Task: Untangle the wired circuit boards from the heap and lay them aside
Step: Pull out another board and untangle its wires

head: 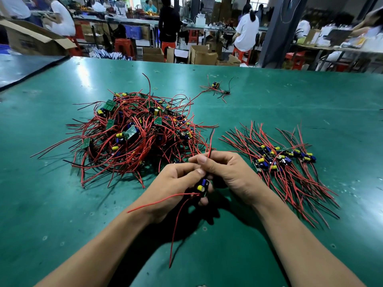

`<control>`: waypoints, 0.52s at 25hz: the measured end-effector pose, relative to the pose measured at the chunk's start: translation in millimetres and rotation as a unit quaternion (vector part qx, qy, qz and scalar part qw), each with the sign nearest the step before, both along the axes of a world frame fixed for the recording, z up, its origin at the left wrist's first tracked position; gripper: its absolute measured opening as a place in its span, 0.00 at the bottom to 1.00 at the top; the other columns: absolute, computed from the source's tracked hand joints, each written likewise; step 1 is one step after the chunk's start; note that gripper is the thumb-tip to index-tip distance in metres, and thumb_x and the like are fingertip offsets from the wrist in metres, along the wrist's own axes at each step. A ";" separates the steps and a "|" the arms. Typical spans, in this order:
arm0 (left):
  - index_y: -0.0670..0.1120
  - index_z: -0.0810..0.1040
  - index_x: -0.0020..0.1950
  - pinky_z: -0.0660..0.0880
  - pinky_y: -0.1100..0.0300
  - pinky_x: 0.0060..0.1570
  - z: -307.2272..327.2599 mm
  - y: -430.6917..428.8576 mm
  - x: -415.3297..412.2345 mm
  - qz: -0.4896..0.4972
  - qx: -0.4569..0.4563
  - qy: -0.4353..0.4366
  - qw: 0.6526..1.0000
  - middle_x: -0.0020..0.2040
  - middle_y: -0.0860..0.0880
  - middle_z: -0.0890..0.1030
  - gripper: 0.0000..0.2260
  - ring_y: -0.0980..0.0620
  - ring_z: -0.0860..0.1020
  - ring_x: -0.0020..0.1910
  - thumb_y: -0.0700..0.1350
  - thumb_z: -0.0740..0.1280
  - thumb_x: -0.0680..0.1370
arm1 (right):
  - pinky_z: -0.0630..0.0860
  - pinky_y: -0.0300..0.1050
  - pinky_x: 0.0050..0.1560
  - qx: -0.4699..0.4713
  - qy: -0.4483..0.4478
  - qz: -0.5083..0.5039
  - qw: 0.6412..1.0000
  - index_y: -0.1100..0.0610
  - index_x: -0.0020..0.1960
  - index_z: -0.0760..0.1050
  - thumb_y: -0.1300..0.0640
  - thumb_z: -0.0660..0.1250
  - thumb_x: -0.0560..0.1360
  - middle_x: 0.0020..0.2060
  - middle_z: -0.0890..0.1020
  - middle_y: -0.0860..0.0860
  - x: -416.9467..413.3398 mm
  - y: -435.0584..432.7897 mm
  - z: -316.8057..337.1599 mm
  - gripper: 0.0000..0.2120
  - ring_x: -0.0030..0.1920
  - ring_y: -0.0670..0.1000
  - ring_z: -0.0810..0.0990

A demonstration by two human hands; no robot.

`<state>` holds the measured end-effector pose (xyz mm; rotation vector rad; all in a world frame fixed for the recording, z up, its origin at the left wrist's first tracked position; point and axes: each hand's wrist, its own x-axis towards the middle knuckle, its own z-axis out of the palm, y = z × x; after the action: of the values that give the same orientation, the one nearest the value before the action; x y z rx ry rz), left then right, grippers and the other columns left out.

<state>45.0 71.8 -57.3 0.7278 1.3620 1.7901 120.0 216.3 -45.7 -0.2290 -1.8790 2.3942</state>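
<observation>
- Forearms low in frame; left hand (172, 183) fingers curl round a small circuit board (202, 187), red leads trailing toward the camera.
- Right hand (232, 175) fingers pinch a red wire (210, 146) rising from it.
- Heap (134, 131) just beyond on the table (259, 104); sorted pile (286, 162) to the right.
- Risk: the wire tip looks close to heap strands; a hard tug could snag, drag boards, or strain solder joints.

My bench (269, 96): green mat, scuffed, with glare patches from overhead light. Past its far edge, open cardboard boxes (153, 54) on the floor, red plastic stools (124, 46), 1 blue crate (133, 32). Long work tables (143, 22) behind, people (247, 32) seated there. Dark pillar (275, 38) right. Big open carton (31, 43) far left.
</observation>
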 end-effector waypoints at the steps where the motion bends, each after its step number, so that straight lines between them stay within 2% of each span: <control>1: 0.40 0.83 0.44 0.78 0.59 0.31 0.3 0.2 -0.5 0.000 0.002 -0.005 1.000 0.35 0.41 0.81 0.09 0.47 0.79 0.28 0.42 0.65 0.78 | 0.80 0.45 0.28 -0.001 -0.001 -0.016 1.000 0.58 0.50 0.85 0.52 0.73 0.74 0.33 0.82 0.55 -0.1 -1.3 0.4 0.10 0.28 0.48 0.80; 4: 0.41 0.83 0.43 0.79 0.58 0.32 -0.8 1.9 -1.6 0.006 -0.008 0.013 1.000 0.35 0.41 0.82 0.10 0.46 0.79 0.29 0.39 0.64 0.80 | 0.73 0.36 0.23 0.006 0.005 -0.094 0.996 0.61 0.48 0.83 0.52 0.75 0.72 0.24 0.77 0.50 -2.0 -5.4 0.5 0.13 0.21 0.45 0.74; 6: 0.39 0.82 0.44 0.79 0.58 0.33 -1.6 4.1 -0.9 0.012 -0.018 0.032 0.999 0.36 0.40 0.82 0.09 0.46 0.79 0.29 0.38 0.64 0.80 | 0.67 0.30 0.21 0.067 0.022 -0.166 0.984 0.65 0.48 0.82 0.55 0.74 0.74 0.21 0.74 0.43 -6.0 -2.1 -2.8 0.12 0.19 0.40 0.70; 7: 0.37 0.81 0.45 0.79 0.58 0.33 -1.6 5.2 -0.1 0.014 -0.022 0.041 0.999 0.35 0.41 0.82 0.09 0.47 0.79 0.29 0.37 0.64 0.80 | 0.65 0.27 0.24 0.108 0.029 -0.200 0.973 0.64 0.47 0.82 0.56 0.74 0.75 0.20 0.73 0.41 -8.6 0.8 -5.0 0.11 0.20 0.39 0.70; 10: 0.34 0.79 0.45 0.79 0.59 0.33 -2.1 8.7 3.6 0.014 -0.028 0.059 0.998 0.34 0.41 0.82 0.08 0.49 0.79 0.28 0.35 0.63 0.80 | 0.62 0.28 0.29 0.155 0.036 -0.280 0.947 0.56 0.40 0.82 0.52 0.76 0.73 0.20 0.72 0.39 -13.3 10.1 -9.2 0.09 0.22 0.40 0.70; 13: 0.36 0.79 0.44 0.79 0.59 0.33 -1.2 8.5 6.7 0.017 -0.034 0.061 0.997 0.34 0.42 0.82 0.09 0.49 0.78 0.28 0.35 0.62 0.81 | 0.60 0.31 0.26 0.142 0.038 -0.298 0.943 0.51 0.32 0.77 0.47 0.77 0.70 0.21 0.69 0.41 -14.2 13.5 -12.9 0.14 0.22 0.41 0.64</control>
<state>51.7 80.3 -58.5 0.7923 1.5159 1.7396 105.7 229.8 -58.7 -0.5743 -1.7629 1.6953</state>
